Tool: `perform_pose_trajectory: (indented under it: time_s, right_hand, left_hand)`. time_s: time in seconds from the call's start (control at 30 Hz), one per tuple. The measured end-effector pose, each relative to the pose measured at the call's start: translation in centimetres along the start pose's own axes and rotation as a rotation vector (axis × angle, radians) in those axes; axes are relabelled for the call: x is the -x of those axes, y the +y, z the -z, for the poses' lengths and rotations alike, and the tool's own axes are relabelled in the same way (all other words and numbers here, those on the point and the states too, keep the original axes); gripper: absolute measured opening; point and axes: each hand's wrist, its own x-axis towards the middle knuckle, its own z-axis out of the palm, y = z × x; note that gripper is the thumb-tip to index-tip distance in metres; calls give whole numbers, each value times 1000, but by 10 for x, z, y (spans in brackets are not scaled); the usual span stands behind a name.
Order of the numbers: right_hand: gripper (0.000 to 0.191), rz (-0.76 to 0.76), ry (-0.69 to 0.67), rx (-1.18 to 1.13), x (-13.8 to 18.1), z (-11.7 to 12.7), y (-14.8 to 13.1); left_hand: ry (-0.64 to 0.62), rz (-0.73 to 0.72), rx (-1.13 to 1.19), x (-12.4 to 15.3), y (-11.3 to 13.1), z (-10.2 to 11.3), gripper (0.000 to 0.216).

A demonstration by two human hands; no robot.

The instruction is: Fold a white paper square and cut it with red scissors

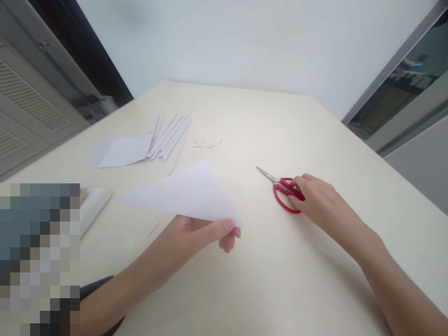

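Note:
My left hand [206, 233] pinches a triangular piece of white paper [189, 191] near its right corner, thumb on top and fingers underneath. The paper is raised above the table, its long point reaching left. To the right, my right hand [308, 191] is closed on the red handles of a pair of scissors [276, 179]. The scissors lie at table level, blades together, tips toward the upper left. Some of the fingers on the handles are hidden behind the hand.
Rolled or folded white paper strips [171, 137] lie at the back left beside flat white sheets [122, 150]. Small white scraps [207, 143] are scattered near them. A white object [96, 205], partly covered by a pixelated patch, sits at the left on the cream table [252, 116].

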Motion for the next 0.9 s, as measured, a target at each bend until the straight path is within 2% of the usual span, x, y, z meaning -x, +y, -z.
perform_pose_trajectory:
  time_s: [0.1, 0.17, 0.27, 0.33, 0.47, 0.6, 0.8, 0.9]
  right_hand:
    - [14, 26, -42, -140, 3, 2, -6]
    - [3, 57, -127, -387, 8, 5, -14]
    - [14, 129, -292, -933, 19, 10, -31]
    - [18, 151, -337, -1099, 27, 13, -44]
    - [25, 69, -409, -1156, 36, 12, -63]
    - [23, 57, -518, -1208, 38, 7, -65]
    - [27, 178, -796, -1373, 49, 14, -60]
    - [26, 206, -844, -1364, 54, 18, -60]
  left_hand:
    - [12, -50, -21, 0, -2, 2, 23]
    - [43, -66, -46, 0, -1, 3, 21]
    - [111, -64, -90, 0, 1, 5, 19]
    - [125, -75, -90, 0, 1, 7, 19]
    - [95, -100, -19, -1, -3, 12, 18]
    - [71, -97, 14, 0, -7, 15, 19]
    - [76, -144, 62, 0, -4, 16, 22]
    - [60, -156, 84, -1, -3, 16, 23]
